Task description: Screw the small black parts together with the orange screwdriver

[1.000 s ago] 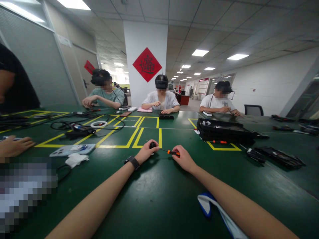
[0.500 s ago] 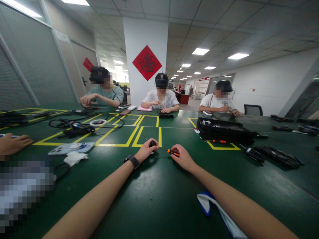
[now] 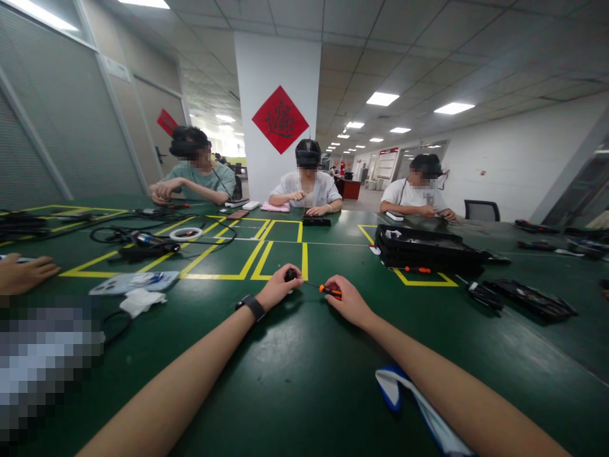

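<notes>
My left hand (image 3: 280, 285), with a dark band on its wrist, is closed on a small black part (image 3: 290, 275) above the green table (image 3: 285, 393). To its right, my right hand (image 3: 349, 301) grips an orange and black screwdriver (image 3: 330, 292). The thin shaft points left and reaches toward the black part. Whether its tip touches the part is too small to tell.
Black trays (image 3: 423, 246) lie at the right, with an orange tool (image 3: 417, 270) in front. A blue and white strap (image 3: 392, 387) is near my right forearm. Cables and a white tape roll (image 3: 186, 233) lie left. Another person's hand (image 3: 28, 274) rests at the left edge. Three people sit opposite.
</notes>
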A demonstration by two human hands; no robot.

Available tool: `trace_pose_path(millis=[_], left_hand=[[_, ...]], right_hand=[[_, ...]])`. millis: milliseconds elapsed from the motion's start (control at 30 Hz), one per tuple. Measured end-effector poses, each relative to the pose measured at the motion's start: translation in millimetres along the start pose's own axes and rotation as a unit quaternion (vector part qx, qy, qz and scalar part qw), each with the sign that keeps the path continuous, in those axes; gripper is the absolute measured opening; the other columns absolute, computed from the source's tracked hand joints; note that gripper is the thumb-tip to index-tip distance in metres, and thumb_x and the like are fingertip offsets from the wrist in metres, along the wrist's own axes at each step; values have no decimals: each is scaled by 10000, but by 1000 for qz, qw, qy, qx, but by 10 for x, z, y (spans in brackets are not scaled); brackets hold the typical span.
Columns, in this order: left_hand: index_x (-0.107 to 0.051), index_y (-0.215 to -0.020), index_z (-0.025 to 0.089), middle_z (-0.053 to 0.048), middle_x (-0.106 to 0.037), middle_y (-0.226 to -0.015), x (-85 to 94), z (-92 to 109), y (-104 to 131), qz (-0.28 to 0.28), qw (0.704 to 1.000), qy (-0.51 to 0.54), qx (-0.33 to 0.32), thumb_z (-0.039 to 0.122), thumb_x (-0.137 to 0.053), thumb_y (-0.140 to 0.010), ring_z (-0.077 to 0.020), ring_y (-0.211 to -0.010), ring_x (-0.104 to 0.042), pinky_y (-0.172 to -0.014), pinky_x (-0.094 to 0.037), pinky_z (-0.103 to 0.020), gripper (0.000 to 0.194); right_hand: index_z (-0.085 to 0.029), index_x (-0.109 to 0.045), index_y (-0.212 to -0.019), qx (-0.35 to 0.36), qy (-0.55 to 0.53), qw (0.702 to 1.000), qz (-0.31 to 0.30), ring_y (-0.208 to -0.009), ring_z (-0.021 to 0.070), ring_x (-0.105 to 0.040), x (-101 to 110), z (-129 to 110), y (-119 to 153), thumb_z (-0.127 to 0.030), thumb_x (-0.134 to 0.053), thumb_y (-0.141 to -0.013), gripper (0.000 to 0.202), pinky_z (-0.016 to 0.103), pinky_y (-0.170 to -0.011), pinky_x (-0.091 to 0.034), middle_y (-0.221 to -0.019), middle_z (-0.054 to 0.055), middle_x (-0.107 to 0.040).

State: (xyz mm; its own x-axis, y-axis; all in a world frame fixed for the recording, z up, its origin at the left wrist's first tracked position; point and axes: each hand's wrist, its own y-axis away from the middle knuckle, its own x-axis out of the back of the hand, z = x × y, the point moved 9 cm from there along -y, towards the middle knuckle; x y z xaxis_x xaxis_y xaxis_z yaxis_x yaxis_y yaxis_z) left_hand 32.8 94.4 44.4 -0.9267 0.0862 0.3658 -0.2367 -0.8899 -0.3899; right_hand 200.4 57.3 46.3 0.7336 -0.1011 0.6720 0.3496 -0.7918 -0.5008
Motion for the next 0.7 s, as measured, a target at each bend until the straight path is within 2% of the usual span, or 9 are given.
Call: trace_pose_path(millis=[133, 333, 700], left_hand=[[-540, -837, 173, 1, -568, -801, -8, 10, 8, -5, 1000, -4, 3, 337, -567, -678, -123, -726, -522, -662, -422, -246, 230], [-537, -848, 183, 6, -554, -803, -10, -25, 11, -5, 1000, -6, 10, 348, -564, -681, -118, -702, -515, -598, -421, -230, 236], [-542, -839, 176, 7, -559, -783, 2, -19, 7, 1, 1000, -17, 13, 351, -575, -669, -115, -693, -510, -621, -420, -234, 246]], right_hand=[[-173, -540, -920, -21, 9, 1000, -10, -837, 141, -485, -33, 58, -3, -199, -474, -783, 155, 289, -770, -387, -892, 38, -527], [-168, -578, -858, -7, 40, 999, -23, -842, 147, -470, -53, 51, -15, -212, -455, -807, 140, 292, -782, -371, -861, 40, -530], [-168, -585, -843, -7, 43, 999, -31, -834, 142, -460, -60, 48, -14, -248, -427, -840, 176, 286, -781, -365, -856, 39, -522]])
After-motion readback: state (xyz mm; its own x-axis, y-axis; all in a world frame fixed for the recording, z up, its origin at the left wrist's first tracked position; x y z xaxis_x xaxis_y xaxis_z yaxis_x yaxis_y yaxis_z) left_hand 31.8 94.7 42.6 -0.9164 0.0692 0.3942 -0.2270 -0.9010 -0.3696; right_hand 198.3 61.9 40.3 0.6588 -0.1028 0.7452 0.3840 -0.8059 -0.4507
